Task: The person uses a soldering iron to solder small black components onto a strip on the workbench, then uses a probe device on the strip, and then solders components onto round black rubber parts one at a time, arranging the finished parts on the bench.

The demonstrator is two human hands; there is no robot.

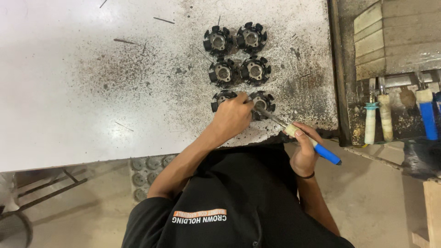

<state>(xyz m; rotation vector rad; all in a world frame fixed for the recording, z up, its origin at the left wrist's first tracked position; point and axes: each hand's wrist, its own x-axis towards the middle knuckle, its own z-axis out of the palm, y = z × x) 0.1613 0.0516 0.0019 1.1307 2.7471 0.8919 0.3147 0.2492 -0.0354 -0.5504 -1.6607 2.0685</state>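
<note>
Six black round metal cores with notched rims lie in two columns on a white, stained table [69, 92]. My left hand [232, 118] rests on the nearest left core [221, 97] and covers most of it. My right hand [304, 151] grips a slim tool with a cream and blue handle [317, 148]. The tool's metal shaft points up and left, and its tip meets the nearest right core [264, 102]. The other four cores, such as the far left one [217, 41], lie untouched beyond my hands.
A dirty metal tray [353, 124] at the right holds several upright tools with cream and blue handles [427, 115]. More grey round parts [147, 172] sit below the table's front edge. A metal frame [50, 188] stands at the lower left.
</note>
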